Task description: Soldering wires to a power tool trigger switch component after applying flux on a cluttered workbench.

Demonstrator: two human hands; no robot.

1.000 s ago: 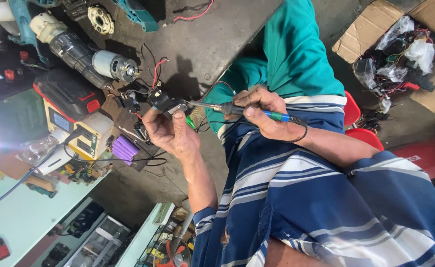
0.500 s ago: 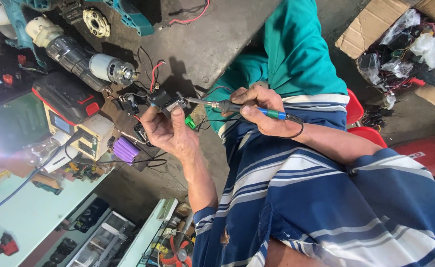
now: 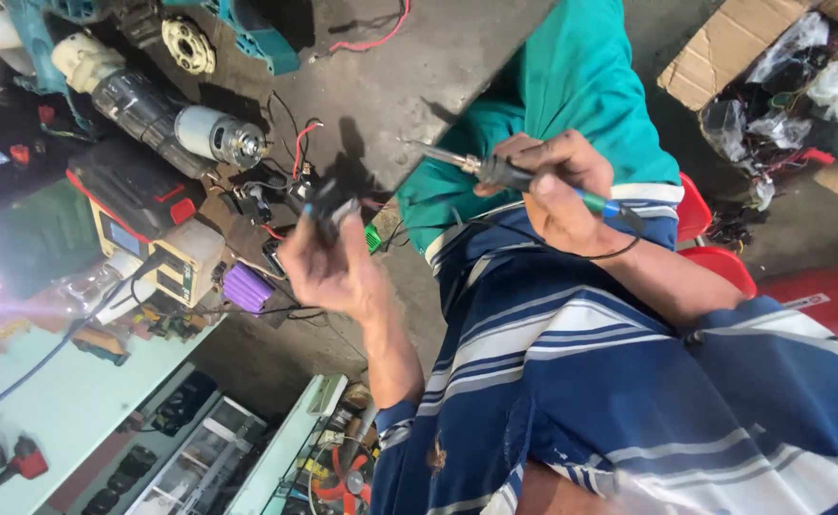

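Here a soldering iron (image 3: 495, 172) is gripped in the right hand (image 3: 557, 191), tip raised over the bench (image 3: 419, 86). A small black part (image 3: 328, 205) is pinched by the left hand (image 3: 328, 267), blurred, near a motor (image 3: 219, 138) and loose wires (image 3: 300, 153).

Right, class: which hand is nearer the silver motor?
Left. The left hand, gripping a small black part, is just below and to the right of the silver motor. The right hand, holding the soldering iron, is farther right.

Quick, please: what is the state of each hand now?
Left hand: closed on a small black part.
Right hand: closed on a soldering iron.
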